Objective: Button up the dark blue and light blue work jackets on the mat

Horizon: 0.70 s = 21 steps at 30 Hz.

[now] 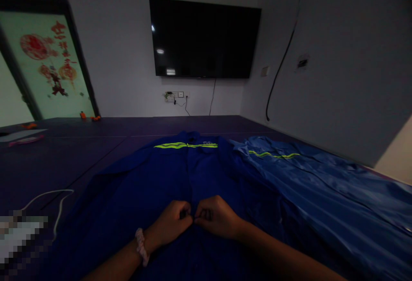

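Observation:
A dark blue work jacket (161,178) lies spread front side up, with a yellow-green stripe (174,145) across its chest. My left hand (175,221), a pink scrunchie (141,246) round its wrist, pinches the jacket's front edge near the lower middle. Right beside it, my right hand (215,216) pinches the same front opening, thumb and forefinger pressed together. The fingertips of both hands nearly meet. Whatever small part of the placket sits between them is too dark to make out.
A lighter blue garment (309,178) with a yellow-green stripe lies to the right. On the left are a white cable (61,206) and a pink object (25,140). Small orange items (95,118) lie near the door. A television (206,38) hangs on the far wall.

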Each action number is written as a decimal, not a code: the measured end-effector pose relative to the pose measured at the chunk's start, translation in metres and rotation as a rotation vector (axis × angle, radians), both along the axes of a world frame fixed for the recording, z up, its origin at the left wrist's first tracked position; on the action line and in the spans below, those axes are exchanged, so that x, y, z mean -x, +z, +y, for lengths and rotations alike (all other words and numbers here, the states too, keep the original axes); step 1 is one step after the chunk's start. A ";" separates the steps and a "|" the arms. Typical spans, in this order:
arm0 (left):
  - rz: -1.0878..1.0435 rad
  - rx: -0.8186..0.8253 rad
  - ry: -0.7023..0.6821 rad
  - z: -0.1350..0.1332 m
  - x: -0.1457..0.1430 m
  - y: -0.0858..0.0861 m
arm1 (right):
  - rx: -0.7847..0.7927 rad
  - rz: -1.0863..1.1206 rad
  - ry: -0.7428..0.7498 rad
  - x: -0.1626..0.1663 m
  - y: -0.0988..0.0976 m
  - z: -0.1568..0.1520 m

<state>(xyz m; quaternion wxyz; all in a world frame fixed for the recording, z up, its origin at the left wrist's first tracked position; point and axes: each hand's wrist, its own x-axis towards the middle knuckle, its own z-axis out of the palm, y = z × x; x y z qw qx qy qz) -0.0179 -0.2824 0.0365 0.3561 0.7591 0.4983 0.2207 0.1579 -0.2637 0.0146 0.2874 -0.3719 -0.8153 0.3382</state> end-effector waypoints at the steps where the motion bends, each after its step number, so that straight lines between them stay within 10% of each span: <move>1: 0.002 -0.004 0.000 0.000 0.000 0.000 | 0.001 0.003 0.002 0.000 0.000 0.000; 21: -0.021 -0.004 -0.008 0.001 0.001 -0.003 | 0.022 0.050 -0.011 0.001 0.001 0.000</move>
